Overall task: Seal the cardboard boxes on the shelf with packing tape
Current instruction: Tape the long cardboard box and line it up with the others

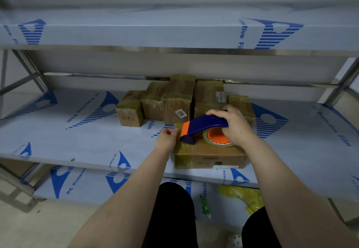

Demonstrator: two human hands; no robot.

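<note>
On filmed shelf [77, 140], right hand [236, 126] grip clamped round curved plastic dispenser [204, 126], left hand [167, 138] pinching glossy cardboard box [209, 155] edge

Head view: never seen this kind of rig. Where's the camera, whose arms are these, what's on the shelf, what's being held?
No machine here: a person works with bare hands. The single picture comes from a camera worn on the head, looking forward and down, so both arms reach in from below. The right hand grips a blue and orange tape dispenser, which rests on the front box. The left hand pinches that box's top left edge, perhaps holding the tape end; that is too small to tell. Behind stand five more boxes, already wrapped in tape. All sit on a shelf covered in printed protective film.
</note>
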